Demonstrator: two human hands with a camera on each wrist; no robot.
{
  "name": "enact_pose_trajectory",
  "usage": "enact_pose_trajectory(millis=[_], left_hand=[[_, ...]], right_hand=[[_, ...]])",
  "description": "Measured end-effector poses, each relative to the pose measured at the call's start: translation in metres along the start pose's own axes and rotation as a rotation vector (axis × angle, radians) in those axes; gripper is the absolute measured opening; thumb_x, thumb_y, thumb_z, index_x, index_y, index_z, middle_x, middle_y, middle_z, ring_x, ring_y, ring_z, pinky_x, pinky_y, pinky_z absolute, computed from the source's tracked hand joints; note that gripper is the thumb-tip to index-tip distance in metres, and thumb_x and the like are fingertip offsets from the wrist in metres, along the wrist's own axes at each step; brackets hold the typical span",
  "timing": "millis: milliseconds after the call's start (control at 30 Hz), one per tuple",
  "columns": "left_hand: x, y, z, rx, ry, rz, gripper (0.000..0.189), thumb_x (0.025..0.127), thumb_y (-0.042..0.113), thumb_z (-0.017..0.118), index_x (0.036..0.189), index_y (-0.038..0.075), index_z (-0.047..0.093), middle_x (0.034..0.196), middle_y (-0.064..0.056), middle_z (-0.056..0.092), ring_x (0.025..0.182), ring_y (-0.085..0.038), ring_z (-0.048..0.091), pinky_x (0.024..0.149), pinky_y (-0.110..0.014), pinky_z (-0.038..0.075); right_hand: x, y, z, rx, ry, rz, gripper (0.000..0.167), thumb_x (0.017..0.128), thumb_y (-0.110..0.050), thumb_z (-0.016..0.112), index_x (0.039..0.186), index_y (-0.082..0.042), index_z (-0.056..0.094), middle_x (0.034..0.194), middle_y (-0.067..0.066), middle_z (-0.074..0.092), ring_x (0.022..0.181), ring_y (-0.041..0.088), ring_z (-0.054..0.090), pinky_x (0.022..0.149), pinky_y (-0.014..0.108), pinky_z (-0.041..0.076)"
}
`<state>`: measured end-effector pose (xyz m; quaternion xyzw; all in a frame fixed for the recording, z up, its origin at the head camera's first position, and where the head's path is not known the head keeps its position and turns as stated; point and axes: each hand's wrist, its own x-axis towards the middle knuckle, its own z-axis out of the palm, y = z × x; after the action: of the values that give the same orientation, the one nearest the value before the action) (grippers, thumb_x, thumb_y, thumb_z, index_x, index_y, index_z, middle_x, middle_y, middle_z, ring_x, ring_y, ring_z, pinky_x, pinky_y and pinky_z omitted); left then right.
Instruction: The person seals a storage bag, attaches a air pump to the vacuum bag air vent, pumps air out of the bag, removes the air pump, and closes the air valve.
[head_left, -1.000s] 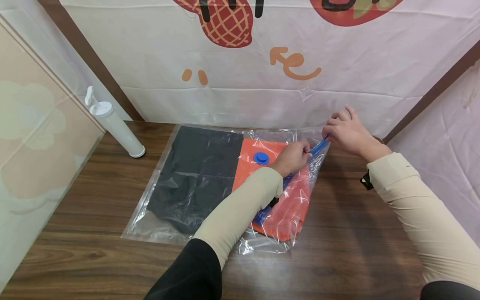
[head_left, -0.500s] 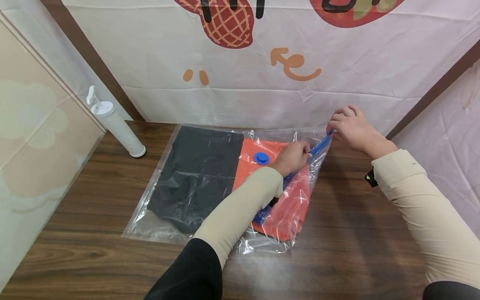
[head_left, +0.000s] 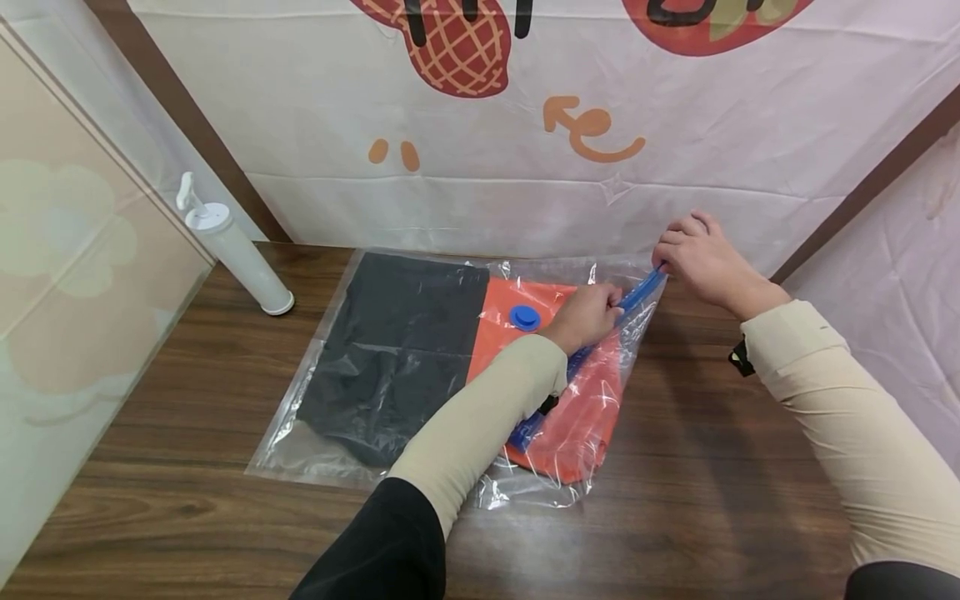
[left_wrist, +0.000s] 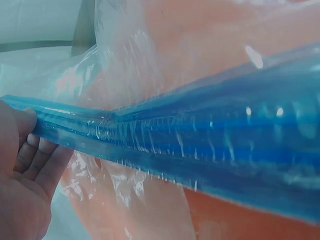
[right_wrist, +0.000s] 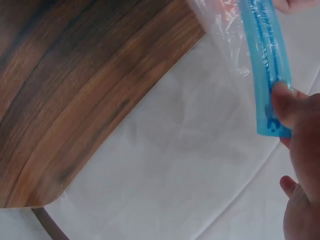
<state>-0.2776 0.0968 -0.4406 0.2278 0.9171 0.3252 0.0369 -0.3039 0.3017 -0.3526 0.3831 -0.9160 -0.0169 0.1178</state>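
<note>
A clear plastic vacuum storage bag (head_left: 311, 448) lies flat with a dark grey folded cloth (head_left: 397, 358) and an orange cloth (head_left: 501, 298) inside. On its face sits a round blue valve (head_left: 524, 317). The bag's blue zip strip (head_left: 640, 293) runs diagonally across the orange part. My left hand (head_left: 587, 318) pinches this strip partway along, thumb and fingers on either side in the left wrist view. At the strip's far right end, my right hand (head_left: 705, 260) pinches the corner, which is raised; the right wrist view shows the thumb (right_wrist: 286, 107) pressing on it.
A white hand pump (head_left: 243, 262) leans at the left against the side panel. Behind the bag rises a printed cloth backdrop (head_left: 480, 200), close to the back edge of the wooden table (head_left: 720, 467). Another cloth wall (head_left: 900, 275) stands at the right.
Over the first half second my right hand moved slightly to the right with the strip's end, then stayed nearly still. The left hand keeps its place on the strip.
</note>
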Motion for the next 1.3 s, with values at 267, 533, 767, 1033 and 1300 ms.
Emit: enact_pose_trajectory(millis=[267, 533, 767, 1033, 1300], left_hand=[[-0.0004, 0.0011, 0.0009, 0.014, 0.014, -0.003, 0.029, 0.102, 0.02, 0.064, 0.08, 0.014, 0.046, 0.074, 0.001, 0.045, 0.071, -0.012, 0.049, 0.063, -0.021, 0.037], [-0.0008, 0.0009, 0.0002, 0.033, -0.002, -0.041, 0.021, 0.102, 0.023, 0.064, 0.086, 0.014, 0.053, 0.08, 0.001, 0.051, 0.076, -0.012, 0.052, 0.068, -0.021, 0.04], [-0.0006, -0.0004, 0.0017, 0.021, -0.004, -0.05, 0.012, 0.103, 0.024, 0.064, 0.097, 0.014, 0.06, 0.088, 0.001, 0.06, 0.08, -0.011, 0.056, 0.07, -0.021, 0.045], [0.0006, -0.0011, 0.0024, 0.005, -0.016, -0.082, 0.011, 0.103, 0.026, 0.063, 0.1, 0.015, 0.061, 0.091, 0.002, 0.06, 0.081, -0.011, 0.057, 0.071, -0.021, 0.046], [0.0022, 0.0001, 0.0017, 0.003, -0.013, -0.059, 0.011, 0.103, 0.024, 0.064, 0.099, 0.014, 0.062, 0.089, 0.002, 0.06, 0.081, -0.011, 0.057, 0.071, -0.021, 0.046]], right_hand=[[0.0, 0.0085, -0.0084, 0.036, -0.021, 0.036, 0.014, 0.085, 0.0, 0.079, 0.093, -0.006, 0.071, 0.105, 0.017, 0.068, 0.115, 0.042, 0.049, 0.096, 0.062, 0.038], [0.0016, 0.0066, -0.0081, 0.04, 0.033, 0.002, 0.014, 0.082, 0.002, 0.079, 0.087, -0.007, 0.071, 0.098, 0.012, 0.07, 0.11, 0.039, 0.052, 0.09, 0.06, 0.04], [0.0019, 0.0081, -0.0062, 0.033, 0.059, 0.013, 0.012, 0.082, 0.002, 0.079, 0.085, -0.008, 0.073, 0.094, 0.013, 0.071, 0.106, 0.038, 0.055, 0.093, 0.058, 0.038], [0.003, 0.0046, -0.0084, 0.02, -0.014, 0.006, 0.014, 0.082, -0.005, 0.083, 0.091, -0.012, 0.074, 0.101, 0.013, 0.07, 0.111, 0.039, 0.052, 0.095, 0.062, 0.038], [-0.0004, 0.0043, -0.003, 0.063, -0.005, 0.013, 0.014, 0.081, -0.005, 0.083, 0.087, -0.012, 0.072, 0.101, 0.012, 0.064, 0.112, 0.042, 0.048, 0.096, 0.065, 0.034]])
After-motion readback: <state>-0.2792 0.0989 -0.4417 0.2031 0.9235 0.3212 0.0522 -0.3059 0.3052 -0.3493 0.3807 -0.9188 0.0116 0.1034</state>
